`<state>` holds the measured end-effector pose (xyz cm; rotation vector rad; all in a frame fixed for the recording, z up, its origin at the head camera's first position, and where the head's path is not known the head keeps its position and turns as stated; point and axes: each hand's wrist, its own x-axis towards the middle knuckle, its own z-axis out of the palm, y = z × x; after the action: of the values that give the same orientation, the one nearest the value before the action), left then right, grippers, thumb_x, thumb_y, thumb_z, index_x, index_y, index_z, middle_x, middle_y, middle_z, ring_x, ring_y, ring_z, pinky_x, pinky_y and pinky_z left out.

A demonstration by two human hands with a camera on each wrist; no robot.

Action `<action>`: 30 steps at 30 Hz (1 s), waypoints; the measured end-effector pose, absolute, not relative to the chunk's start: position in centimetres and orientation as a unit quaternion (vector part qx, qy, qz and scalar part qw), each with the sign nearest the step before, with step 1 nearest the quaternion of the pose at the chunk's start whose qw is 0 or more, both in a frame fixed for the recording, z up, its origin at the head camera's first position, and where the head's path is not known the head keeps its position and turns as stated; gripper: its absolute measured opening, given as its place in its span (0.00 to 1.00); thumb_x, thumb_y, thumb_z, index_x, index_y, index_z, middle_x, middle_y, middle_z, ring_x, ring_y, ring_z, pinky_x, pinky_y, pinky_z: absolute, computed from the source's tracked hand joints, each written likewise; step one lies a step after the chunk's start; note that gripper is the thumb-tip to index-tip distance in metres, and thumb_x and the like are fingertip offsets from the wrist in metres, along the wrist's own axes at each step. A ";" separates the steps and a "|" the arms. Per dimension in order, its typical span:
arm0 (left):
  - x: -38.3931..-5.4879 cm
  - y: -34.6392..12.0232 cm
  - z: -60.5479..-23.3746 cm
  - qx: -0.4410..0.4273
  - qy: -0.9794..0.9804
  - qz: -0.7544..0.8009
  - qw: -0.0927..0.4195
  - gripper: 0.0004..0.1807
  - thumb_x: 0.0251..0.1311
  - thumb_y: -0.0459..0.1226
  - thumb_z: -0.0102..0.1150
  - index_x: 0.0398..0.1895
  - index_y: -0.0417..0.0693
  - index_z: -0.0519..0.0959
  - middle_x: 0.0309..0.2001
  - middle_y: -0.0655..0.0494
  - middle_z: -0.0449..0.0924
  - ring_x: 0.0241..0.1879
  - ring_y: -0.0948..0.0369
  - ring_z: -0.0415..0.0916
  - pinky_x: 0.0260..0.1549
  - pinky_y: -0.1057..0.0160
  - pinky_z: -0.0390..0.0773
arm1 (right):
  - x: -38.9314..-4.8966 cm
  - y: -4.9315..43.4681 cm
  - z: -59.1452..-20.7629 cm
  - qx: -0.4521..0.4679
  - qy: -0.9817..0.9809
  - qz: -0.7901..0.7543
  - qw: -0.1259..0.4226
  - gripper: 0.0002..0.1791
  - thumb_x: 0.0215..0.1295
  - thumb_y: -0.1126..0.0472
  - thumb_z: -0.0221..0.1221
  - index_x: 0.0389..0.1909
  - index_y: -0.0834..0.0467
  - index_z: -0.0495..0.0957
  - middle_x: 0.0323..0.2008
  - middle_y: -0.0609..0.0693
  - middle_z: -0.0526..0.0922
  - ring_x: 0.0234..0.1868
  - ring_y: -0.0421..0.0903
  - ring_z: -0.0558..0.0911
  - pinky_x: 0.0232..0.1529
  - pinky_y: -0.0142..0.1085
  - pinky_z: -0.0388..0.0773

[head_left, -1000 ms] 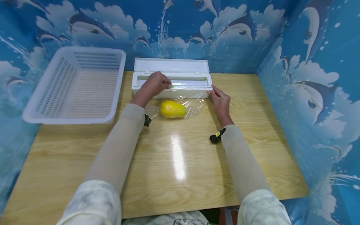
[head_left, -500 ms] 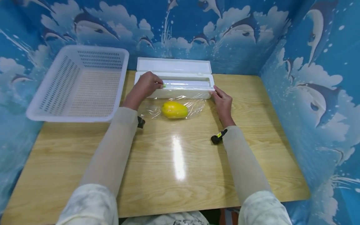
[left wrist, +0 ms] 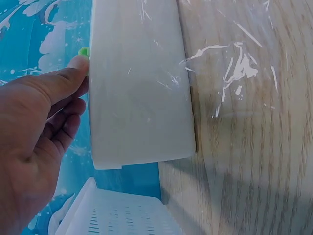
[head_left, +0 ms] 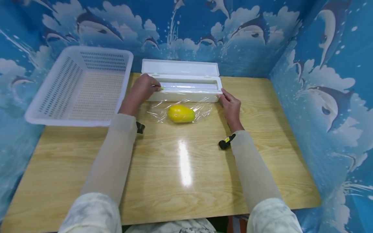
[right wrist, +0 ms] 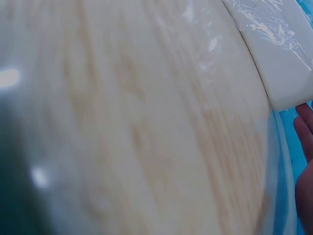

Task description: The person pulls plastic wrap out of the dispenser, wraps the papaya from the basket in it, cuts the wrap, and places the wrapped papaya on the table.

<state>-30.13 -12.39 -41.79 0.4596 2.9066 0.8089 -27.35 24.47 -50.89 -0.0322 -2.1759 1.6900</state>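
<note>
A white cling film box (head_left: 183, 97) lies lengthwise at the back of the table, its lid (head_left: 180, 68) raised behind it. My left hand (head_left: 141, 89) pinches a small green slide cutter (left wrist: 84, 51) between thumb and finger, near the left end of the box's front edge. At the opposite end, my right hand (head_left: 231, 106) holds the box by its front right corner. Clear cling film (head_left: 204, 111) runs from the box down over a yellow oval fruit (head_left: 180, 114), spreading past it on both sides. The film roll (head_left: 189, 86) shows inside the box.
A white slotted plastic basket (head_left: 119, 94) stands at the back left, close beside the left forearm. Dolphin-print sheeting (head_left: 186, 32) hangs behind the table (head_left: 163, 181) and along its sides.
My left hand has slid the green slide cutter leftward along the box's front edge. The right hand keeps its hold on the right corner, and the fruit stays in place under the film.
</note>
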 end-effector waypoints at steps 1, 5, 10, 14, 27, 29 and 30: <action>-30.0 -12.6 -41.8 0.155 0.950 0.267 0.040 0.11 0.66 0.34 0.64 0.49 0.40 0.86 0.48 0.44 0.86 0.50 0.50 0.73 0.57 0.50 0.73 | -27.2 24.3 -50.6 -0.011 -0.775 0.602 0.192 0.21 0.64 0.57 0.69 0.57 0.55 0.82 0.58 0.54 0.82 0.60 0.41 0.81 0.58 0.29 0.79; -29.8 -13.3 -41.8 0.158 0.952 0.260 0.031 0.11 0.66 0.34 0.64 0.48 0.40 0.86 0.49 0.44 0.86 0.51 0.49 0.73 0.58 0.49 0.73 | -26.4 23.5 -48.9 -0.005 -0.773 0.607 0.186 0.20 0.64 0.64 0.68 0.56 0.62 0.81 0.56 0.58 0.82 0.59 0.43 0.82 0.56 0.29 0.80; -29.9 -14.2 -41.8 0.157 0.955 0.249 0.030 0.10 0.66 0.33 0.63 0.48 0.38 0.86 0.50 0.42 0.86 0.53 0.46 0.74 0.60 0.47 0.71 | -25.8 23.0 -48.1 0.000 -0.778 0.602 0.178 0.19 0.64 0.65 0.67 0.56 0.65 0.81 0.56 0.59 0.82 0.58 0.42 0.83 0.55 0.28 0.80; -29.8 -15.0 -41.9 0.148 0.951 0.268 0.038 0.11 0.68 0.33 0.62 0.50 0.38 0.85 0.51 0.40 0.85 0.55 0.45 0.75 0.61 0.46 0.72 | -25.9 23.1 -48.2 -0.006 -0.781 0.598 0.179 0.19 0.65 0.65 0.67 0.56 0.64 0.81 0.56 0.58 0.82 0.59 0.43 0.82 0.56 0.29 0.80; -29.6 -17.0 -42.1 0.152 0.951 0.270 0.014 0.12 0.68 0.31 0.61 0.50 0.34 0.84 0.52 0.36 0.84 0.56 0.42 0.75 0.61 0.43 0.73 | -26.0 23.5 -48.5 -0.020 -0.781 0.599 0.174 0.18 0.66 0.62 0.67 0.56 0.59 0.82 0.57 0.56 0.82 0.61 0.43 0.81 0.59 0.30 0.79; -29.4 -17.2 -42.1 0.150 0.951 0.269 0.006 0.11 0.67 0.31 0.61 0.49 0.34 0.85 0.51 0.36 0.84 0.55 0.42 0.75 0.60 0.43 0.73 | -25.9 23.4 -48.5 -0.018 -0.781 0.601 0.172 0.18 0.66 0.63 0.66 0.56 0.60 0.81 0.57 0.56 0.82 0.61 0.44 0.81 0.59 0.31 0.79; -29.3 -17.2 -42.1 0.146 0.952 0.268 0.004 0.11 0.67 0.31 0.61 0.49 0.34 0.85 0.50 0.36 0.84 0.55 0.42 0.75 0.60 0.42 0.73 | -25.9 23.3 -48.4 -0.017 -0.780 0.601 0.171 0.18 0.66 0.63 0.66 0.56 0.60 0.81 0.57 0.56 0.82 0.61 0.44 0.81 0.59 0.31 0.79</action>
<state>-29.33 -17.25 -42.11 0.4575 2.9848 0.8390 -25.89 23.32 -48.40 -0.0470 -2.2165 1.7076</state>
